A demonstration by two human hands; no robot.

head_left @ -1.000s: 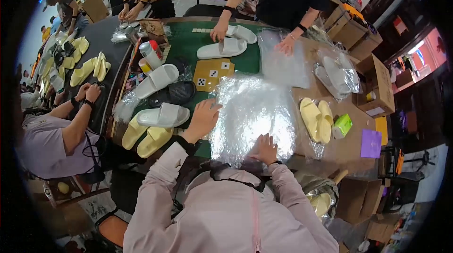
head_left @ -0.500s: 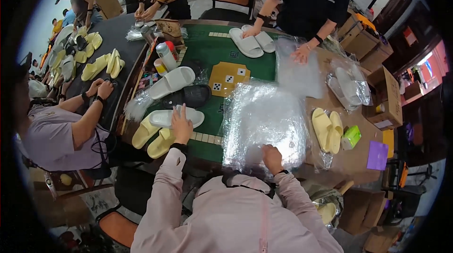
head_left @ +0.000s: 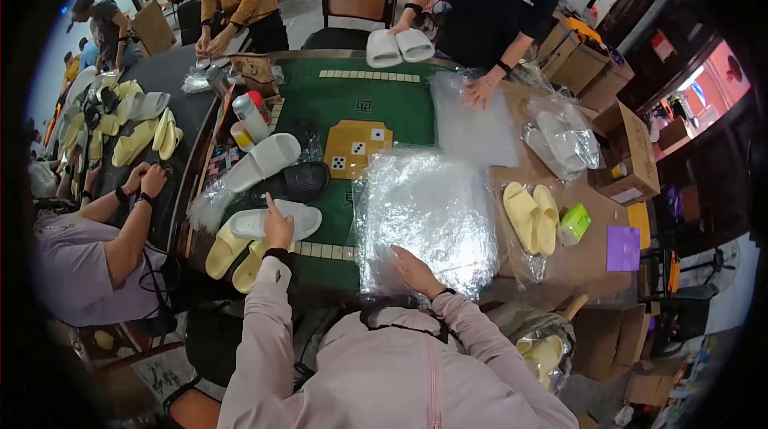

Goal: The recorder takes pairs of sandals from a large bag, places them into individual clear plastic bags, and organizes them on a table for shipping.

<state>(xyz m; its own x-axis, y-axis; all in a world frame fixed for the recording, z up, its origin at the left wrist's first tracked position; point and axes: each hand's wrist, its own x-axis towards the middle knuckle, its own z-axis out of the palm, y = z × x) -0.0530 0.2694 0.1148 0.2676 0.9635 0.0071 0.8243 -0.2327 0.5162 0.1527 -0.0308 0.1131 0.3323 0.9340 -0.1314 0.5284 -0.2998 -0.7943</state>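
Note:
My left hand (head_left: 278,230) is closed at the middle of a pale white slipper (head_left: 306,221) lying at the left of the green table mat, one digit pointing up past its far edge. Under and beside that slipper are two yellow slippers (head_left: 224,251). A black slipper (head_left: 307,181) and another white slipper (head_left: 264,163) lie just beyond. My right hand (head_left: 416,272) rests with fingers stretched out on the near part of a shiny stack of clear plastic bags (head_left: 432,213).
Across the table, a person holds a pair of white slippers (head_left: 400,46) above the mat, the other hand on clear bags (head_left: 474,129). To the right are yellow slippers (head_left: 532,217), bagged white slippers (head_left: 562,141), a green packet (head_left: 574,225) and a cardboard box (head_left: 628,153). Bottles (head_left: 250,117) stand left.
My right hand has gone from curled to stretched out, reaching left over the bags. My left hand's spread fingers have drawn together on the slipper. The person opposite has lifted the white slippers.

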